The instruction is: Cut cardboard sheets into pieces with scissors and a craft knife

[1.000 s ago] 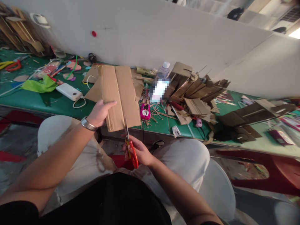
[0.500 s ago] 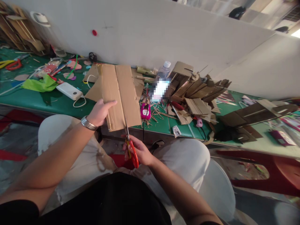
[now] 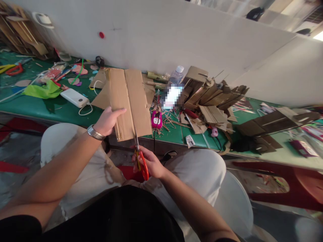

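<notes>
A creased piece of brown cardboard (image 3: 138, 101) is held up above my lap, in front of the table edge. My left hand (image 3: 108, 120) grips its left side, thumb flat across the front and the other fingers hidden behind. In my right hand (image 3: 150, 163) are scissors (image 3: 143, 166) with red and yellow handles. Their blades point up and meet the lower edge of the cardboard, close to the crease that runs down its middle. How far the blades are apart is hard to make out.
On the green table (image 3: 101, 117) lie a white power bank (image 3: 75, 97), a pink box (image 3: 156, 120), cardboard scraps and a phone-like bright screen, blurred out. A clear bottle (image 3: 176, 75) and stacked cardboard pieces (image 3: 214, 116) stand farther back. A pink glue gun (image 3: 214, 131) lies near the edge.
Almost nothing differs. The cardboard and the scissors have shifted very slightly; both hands keep their hold.
</notes>
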`<action>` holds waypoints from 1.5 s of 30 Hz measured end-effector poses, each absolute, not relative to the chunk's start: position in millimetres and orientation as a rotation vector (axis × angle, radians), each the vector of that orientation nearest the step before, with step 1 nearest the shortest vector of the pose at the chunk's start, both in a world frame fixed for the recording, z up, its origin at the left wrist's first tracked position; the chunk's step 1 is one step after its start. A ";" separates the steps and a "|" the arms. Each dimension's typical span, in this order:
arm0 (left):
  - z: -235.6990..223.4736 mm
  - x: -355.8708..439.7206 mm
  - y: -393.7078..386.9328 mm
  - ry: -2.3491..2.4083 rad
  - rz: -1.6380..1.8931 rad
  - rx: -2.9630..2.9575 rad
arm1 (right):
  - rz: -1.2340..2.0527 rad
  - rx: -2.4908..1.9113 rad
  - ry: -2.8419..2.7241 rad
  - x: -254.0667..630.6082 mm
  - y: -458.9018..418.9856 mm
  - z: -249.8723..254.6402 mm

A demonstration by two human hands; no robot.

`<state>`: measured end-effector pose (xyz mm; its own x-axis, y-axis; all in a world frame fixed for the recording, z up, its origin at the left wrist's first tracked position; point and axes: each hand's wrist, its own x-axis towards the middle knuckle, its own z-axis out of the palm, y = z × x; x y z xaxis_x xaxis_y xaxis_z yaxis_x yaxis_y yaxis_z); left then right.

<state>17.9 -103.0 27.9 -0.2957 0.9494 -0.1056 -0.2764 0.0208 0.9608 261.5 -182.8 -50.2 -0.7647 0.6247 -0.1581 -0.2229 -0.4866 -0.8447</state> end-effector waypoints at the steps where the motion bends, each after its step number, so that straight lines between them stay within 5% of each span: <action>1: 28.3 18.0 -102.9 1.243 1.500 0.791 | 2.254 -0.629 -1.187 261.4 -183.1 -49.7; 45: 26.0 22.8 -110.4 1.160 1.303 0.876 | 2.186 -0.729 -1.157 257.4 -184.7 -47.6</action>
